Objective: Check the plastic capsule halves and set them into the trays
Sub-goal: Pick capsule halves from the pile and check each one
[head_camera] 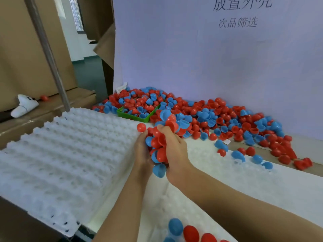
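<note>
My left hand (142, 152) and my right hand (174, 147) are cupped together around a heap of red and blue capsule halves (160, 144), held above the near white tray (227, 187). A blue half (159, 170) hangs at the bottom of the handful, and a red half (141, 127) sits at the fingertips. A stack of white dimpled trays (66, 154) stands to the left. A large pile of red and blue halves (218, 117) lies against the wall behind. Several halves (190, 233) sit in the near tray at the bottom edge.
A green basket (132, 115) full of halves stands behind the tray stack. Loose halves (244, 154) lie scattered on the right tray and table. A metal pole (50, 55) and cardboard boxes (26, 49) rise at the left, with a white object (24, 105) on a box ledge.
</note>
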